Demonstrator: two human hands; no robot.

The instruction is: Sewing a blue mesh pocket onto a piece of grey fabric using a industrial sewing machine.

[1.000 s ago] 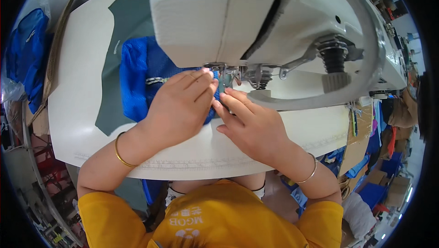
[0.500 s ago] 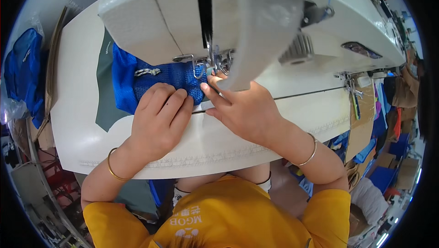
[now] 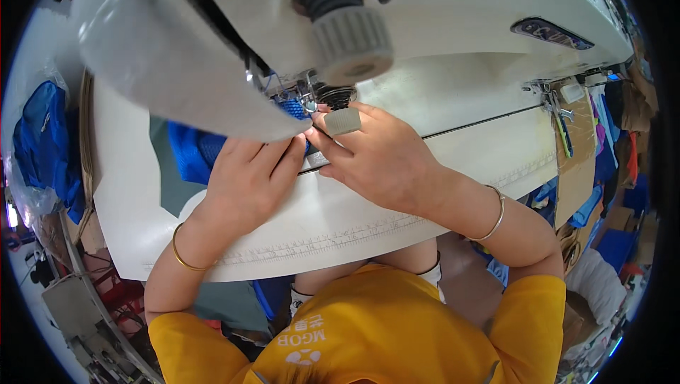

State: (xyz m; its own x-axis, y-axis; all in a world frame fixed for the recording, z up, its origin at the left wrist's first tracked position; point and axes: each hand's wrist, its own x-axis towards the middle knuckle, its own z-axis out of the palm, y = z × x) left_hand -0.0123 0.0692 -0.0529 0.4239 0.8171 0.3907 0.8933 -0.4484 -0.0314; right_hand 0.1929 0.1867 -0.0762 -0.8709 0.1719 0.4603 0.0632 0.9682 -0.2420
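A: Your left hand (image 3: 251,182) lies just front-left of the presser foot (image 3: 306,91), fingers bent with slim gaps, reaching the blue cloth (image 3: 188,154). Whether they pinch or only press, I cannot tell.

B: Your right hand (image 3: 389,161) sits just front-right of the foot, fingers forward, some tips hidden by a pale block (image 3: 343,121). I cannot tell its hold either.

A: That cloth lies left of the foot, one patch right beside it, the middle hidden by the white guard (image 3: 163,79). It looks light and floppy, likely to bunch; hold it flat front-left of the foot, fingertips off the metal.

B: Mind the ribbed knob (image 3: 352,41), looming behind and right of the foot; it and the guard would limit lifting.

A: The grey-green sheet (image 3: 172,182) lies farther left of the foot. The white counter (image 3: 489,147) runs well right of it toward the tools (image 3: 554,109), giving your right arm sideways room; its front edge curves before your lap.
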